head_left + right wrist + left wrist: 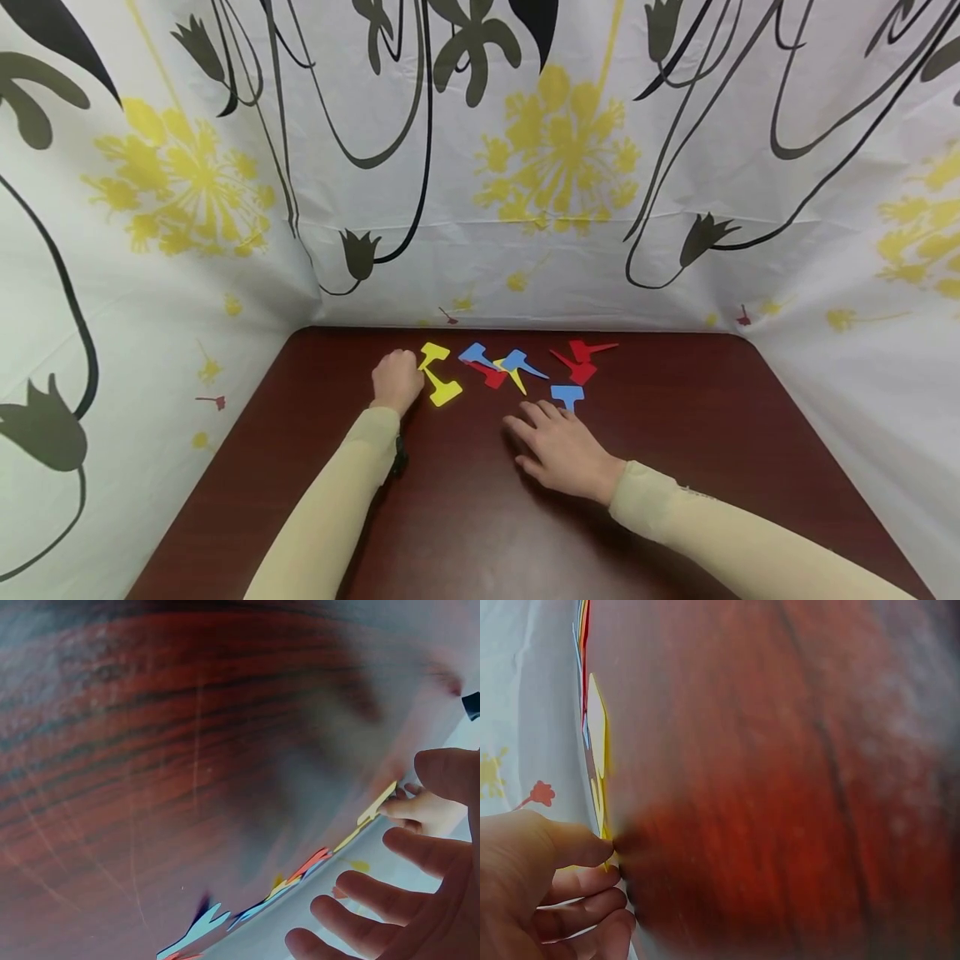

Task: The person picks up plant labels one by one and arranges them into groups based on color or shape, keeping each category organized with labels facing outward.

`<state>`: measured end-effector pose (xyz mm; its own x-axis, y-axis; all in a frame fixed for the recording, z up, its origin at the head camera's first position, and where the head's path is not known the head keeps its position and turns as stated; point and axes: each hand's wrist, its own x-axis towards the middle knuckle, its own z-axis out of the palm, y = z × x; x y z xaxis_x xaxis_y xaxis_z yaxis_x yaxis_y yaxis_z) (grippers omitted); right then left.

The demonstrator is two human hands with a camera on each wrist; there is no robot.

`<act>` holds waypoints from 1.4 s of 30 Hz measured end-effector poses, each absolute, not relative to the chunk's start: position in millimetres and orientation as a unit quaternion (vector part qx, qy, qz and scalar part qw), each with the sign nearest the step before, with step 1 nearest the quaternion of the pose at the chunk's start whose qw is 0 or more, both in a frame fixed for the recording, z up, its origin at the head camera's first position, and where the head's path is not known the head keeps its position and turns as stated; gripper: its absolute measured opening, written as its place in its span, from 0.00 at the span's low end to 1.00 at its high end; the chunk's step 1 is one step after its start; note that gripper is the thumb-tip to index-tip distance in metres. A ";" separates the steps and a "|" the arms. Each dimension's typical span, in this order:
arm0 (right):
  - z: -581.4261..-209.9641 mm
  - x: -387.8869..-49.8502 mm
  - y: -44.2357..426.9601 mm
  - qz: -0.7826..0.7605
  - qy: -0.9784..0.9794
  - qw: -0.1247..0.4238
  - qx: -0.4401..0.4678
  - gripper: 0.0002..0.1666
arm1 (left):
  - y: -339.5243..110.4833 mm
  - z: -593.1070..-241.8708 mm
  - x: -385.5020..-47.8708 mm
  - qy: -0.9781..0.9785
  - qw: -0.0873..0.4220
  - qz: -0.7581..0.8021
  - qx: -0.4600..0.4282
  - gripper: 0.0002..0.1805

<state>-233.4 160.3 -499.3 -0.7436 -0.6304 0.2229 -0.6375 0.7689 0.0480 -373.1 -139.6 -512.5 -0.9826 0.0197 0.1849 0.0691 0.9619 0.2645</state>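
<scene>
T-shaped plastic plant labels lie across the far part of the table. My left hand [397,382] is at the left end of them, its thumb and fingers curled around the pointed end of a yellow plant label [446,393]. In the left wrist view that yellow label [598,735] extends away from the thumb and index fingertips. Another yellow label [434,353] lies just behind it. My right hand [562,450] is spread with loose fingers, holding nothing, just in front of a blue label [567,395]. The right wrist view shows its fingers apart.
In the middle, blue labels [514,360] overlap a red label [491,377] and a yellow one [517,382]. Two red labels [581,368] lie at the right. Patterned white cloth [480,283] hangs behind the dark wooden table [450,517] and along both sides.
</scene>
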 end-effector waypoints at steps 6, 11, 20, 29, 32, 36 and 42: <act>-498.7 -234.4 159.6 0.011 -0.931 0.120 0.344 0.38 | -144.9 -511.4 -371.6 -0.984 0.109 -0.139 -0.022 0.18; -498.3 -234.8 156.9 0.009 -0.932 0.118 0.343 0.39 | -155.5 -506.5 -364.8 -0.982 0.122 -0.140 -0.029 0.19; -499.8 -237.2 152.5 0.007 -0.934 0.114 0.337 0.39 | -182.6 -496.4 -348.3 -0.981 0.142 -0.121 -0.046 0.19; -501.1 -244.0 149.4 0.007 -0.932 0.122 0.341 0.40 | -215.3 -497.2 -330.5 -0.979 0.149 -0.138 -0.036 0.26; -501.4 -246.4 147.0 0.009 -0.931 0.123 0.342 0.40 | -224.3 -500.2 -320.2 -0.977 0.153 -0.145 -0.036 0.28; -500.6 -248.2 144.1 0.011 -0.932 0.120 0.341 0.40 | -230.8 -500.8 -306.7 -0.975 0.157 -0.151 -0.038 0.27; -501.2 -249.8 140.9 0.012 -0.936 0.104 0.337 0.41 | -232.6 -498.5 -285.1 -0.973 0.143 -0.179 -0.028 0.26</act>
